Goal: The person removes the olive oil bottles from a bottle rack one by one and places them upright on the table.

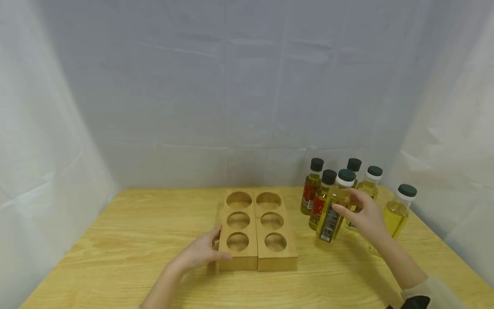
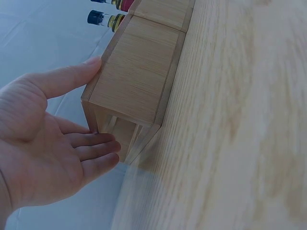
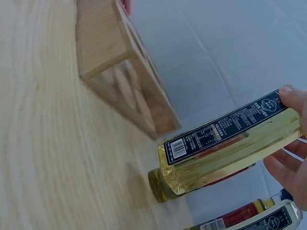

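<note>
My right hand (image 1: pixel 366 216) grips a bottle of yellow oil (image 3: pixel 235 143) with a dark label and, in the head view, a dark green cap. Raised off the table, the bottle tilts with its base towards the left. At the middle stands a wooden bottle holder (image 1: pixel 256 240), two blocks side by side with round holes in their tops. My left hand (image 1: pixel 200 251) is at its front left corner. In the left wrist view the thumb touches the holder's edge (image 2: pixel 134 72), and the other fingers extend beside its open end.
Behind the held bottle stand two red-labelled oil bottles (image 1: pixel 310 195) with black caps. More oil bottles stand to the right, one clear yellow bottle (image 1: pixel 396 214) outermost. White sheeting (image 1: pixel 247 107) hangs behind and at both sides of the wooden table (image 1: pixel 154 223).
</note>
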`<action>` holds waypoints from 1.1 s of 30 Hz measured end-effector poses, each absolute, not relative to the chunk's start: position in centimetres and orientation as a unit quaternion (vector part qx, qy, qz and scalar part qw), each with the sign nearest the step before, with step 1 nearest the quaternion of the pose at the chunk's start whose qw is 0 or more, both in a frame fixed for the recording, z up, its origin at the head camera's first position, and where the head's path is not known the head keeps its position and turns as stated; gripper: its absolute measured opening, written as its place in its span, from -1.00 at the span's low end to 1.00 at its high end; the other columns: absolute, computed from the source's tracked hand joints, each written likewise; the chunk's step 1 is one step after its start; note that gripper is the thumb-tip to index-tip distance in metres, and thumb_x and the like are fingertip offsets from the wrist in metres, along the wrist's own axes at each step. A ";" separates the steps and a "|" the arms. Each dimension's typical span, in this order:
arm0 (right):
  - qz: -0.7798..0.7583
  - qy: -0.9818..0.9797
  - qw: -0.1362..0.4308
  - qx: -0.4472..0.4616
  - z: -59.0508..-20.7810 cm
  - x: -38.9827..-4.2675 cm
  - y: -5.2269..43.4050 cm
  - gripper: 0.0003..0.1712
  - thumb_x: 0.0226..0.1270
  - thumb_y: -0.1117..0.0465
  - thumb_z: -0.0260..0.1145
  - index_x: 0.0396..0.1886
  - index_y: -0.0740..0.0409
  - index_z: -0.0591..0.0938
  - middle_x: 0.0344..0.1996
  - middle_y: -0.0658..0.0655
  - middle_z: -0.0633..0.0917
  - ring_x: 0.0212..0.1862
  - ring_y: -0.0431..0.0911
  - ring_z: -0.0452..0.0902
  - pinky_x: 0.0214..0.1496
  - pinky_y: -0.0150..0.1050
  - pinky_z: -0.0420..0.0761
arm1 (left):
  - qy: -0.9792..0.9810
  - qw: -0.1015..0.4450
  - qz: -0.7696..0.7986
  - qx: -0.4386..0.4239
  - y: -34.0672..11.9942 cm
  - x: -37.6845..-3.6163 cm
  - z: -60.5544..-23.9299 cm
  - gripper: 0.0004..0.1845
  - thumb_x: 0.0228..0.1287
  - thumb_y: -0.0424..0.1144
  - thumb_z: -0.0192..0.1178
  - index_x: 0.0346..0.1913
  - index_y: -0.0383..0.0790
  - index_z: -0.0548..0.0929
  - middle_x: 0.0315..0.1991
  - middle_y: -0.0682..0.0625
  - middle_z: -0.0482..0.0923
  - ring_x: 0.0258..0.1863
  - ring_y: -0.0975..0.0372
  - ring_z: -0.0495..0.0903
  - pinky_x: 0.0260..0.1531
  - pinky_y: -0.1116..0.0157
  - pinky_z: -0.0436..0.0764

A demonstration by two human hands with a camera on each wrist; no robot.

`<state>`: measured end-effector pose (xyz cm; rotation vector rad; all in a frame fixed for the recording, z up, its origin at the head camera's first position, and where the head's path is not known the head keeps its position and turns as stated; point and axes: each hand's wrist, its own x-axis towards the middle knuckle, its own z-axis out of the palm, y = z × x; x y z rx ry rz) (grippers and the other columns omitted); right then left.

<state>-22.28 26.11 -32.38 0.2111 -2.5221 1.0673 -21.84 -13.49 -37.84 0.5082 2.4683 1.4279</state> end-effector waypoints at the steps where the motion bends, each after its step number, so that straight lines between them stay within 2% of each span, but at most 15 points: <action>1: 0.379 -0.901 0.198 0.077 -32.6 -22.2 26.3 -0.26 0.22 0.01 0.31 0.25 0.38 0.34 0.02 0.35 0.48 -0.01 0.18 0.41 -0.06 0.11 0.49 | 0.845 0.123 0.490 0.175 -13.5 -21.9 -37.8 0.09 0.00 -0.13 0.39 0.38 -0.56 -0.11 0.33 -0.47 0.01 0.28 -0.26 0.10 0.20 -0.15 0.19; 7: 0.366 -0.902 0.214 0.080 -34.0 -21.9 26.9 -0.34 0.18 0.06 0.35 0.16 0.39 0.42 -0.06 0.33 0.53 -0.06 0.16 0.47 -0.09 0.11 0.51 | 0.844 0.124 0.491 0.176 -13.4 -21.8 -37.9 0.10 -0.01 -0.13 0.40 0.38 -0.56 -0.11 0.32 -0.49 0.04 0.28 -0.26 0.11 0.20 -0.15 0.19; 15: 0.371 -0.904 0.196 0.082 -34.9 -21.5 27.6 -0.32 0.17 0.09 0.36 0.17 0.41 0.40 -0.02 0.37 0.52 -0.01 0.21 0.45 -0.01 0.15 0.47 | 0.846 0.128 0.487 0.177 -13.4 -21.6 -37.8 0.10 0.00 -0.11 0.39 0.37 -0.57 -0.11 0.31 -0.50 0.05 0.28 -0.28 0.10 0.20 -0.17 0.18; 19: 0.364 -0.907 0.192 0.088 -35.1 -21.5 27.8 -0.35 0.18 0.07 0.36 0.15 0.37 0.43 -0.04 0.32 0.53 -0.03 0.16 0.44 -0.06 0.08 0.51 | 0.848 0.128 0.483 0.175 -13.4 -21.4 -37.7 0.09 0.00 -0.10 0.39 0.38 -0.56 -0.11 0.31 -0.50 0.05 0.27 -0.28 0.10 0.19 -0.17 0.18; 28: 0.390 -0.901 0.157 0.107 -35.1 -22.0 28.6 -0.35 0.23 0.13 0.31 0.24 0.34 0.35 -0.06 0.27 0.53 -0.01 0.09 0.45 -0.07 -0.09 0.54 | 0.849 0.121 0.485 0.169 -13.3 -21.6 -37.6 0.09 -0.02 -0.12 0.40 0.37 -0.56 -0.09 0.31 -0.50 0.06 0.27 -0.29 0.11 0.21 -0.16 0.16; 33: 0.421 -0.892 0.129 0.100 -35.1 -22.2 29.0 -0.26 0.24 0.15 0.31 0.28 0.44 0.24 0.10 0.47 0.44 0.10 0.29 0.37 0.05 0.13 0.46 | 0.851 0.118 0.484 0.167 -13.3 -21.7 -37.6 0.09 -0.02 -0.12 0.40 0.37 -0.58 -0.08 0.29 -0.50 0.08 0.27 -0.28 0.12 0.21 -0.15 0.17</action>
